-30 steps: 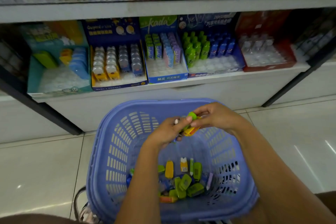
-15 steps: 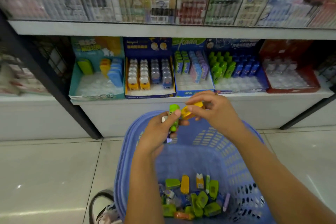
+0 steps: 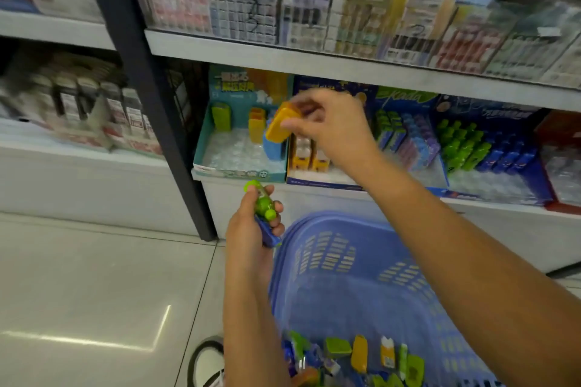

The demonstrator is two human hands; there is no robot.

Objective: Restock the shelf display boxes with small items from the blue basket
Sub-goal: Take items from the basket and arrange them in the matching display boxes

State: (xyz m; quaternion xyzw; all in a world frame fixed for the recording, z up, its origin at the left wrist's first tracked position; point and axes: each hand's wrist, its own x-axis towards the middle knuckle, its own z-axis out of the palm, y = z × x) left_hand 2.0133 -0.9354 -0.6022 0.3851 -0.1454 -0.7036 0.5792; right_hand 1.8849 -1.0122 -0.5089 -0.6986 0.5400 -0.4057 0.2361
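Head view, left to right: the black shelf upright [image 3: 147, 104] is standing at the left, with blurred packets on the shelves beyond it. Just right of it the teal display box [image 3: 239, 166] is sitting on the lower shelf, holding a green item [image 3: 221, 116] at its back left, orange ones [image 3: 256, 126] further right and a blue one at its right wall; its clear tray is showing mostly bare pockets. The left hand [image 3: 251, 229] is hovering below the shelf edge, over the basket's left rim, fingers curling round a green bottle-shaped item [image 3: 263, 203] and a blue piece under it. The right hand [image 3: 327, 129] is reaching above the seam between the teal box and the dark blue display box [image 3: 314, 181], pinching a tilted orange item [image 3: 279, 122] between thumb and fingertips — not touching either box. Further right, two more boxes are holding green, blue and purple items [image 3: 462, 148]. The blue basket [image 3: 330, 248] is sitting on the floor below, small items [image 3: 358, 353] lying loose in its bottom — green, orange, blue.
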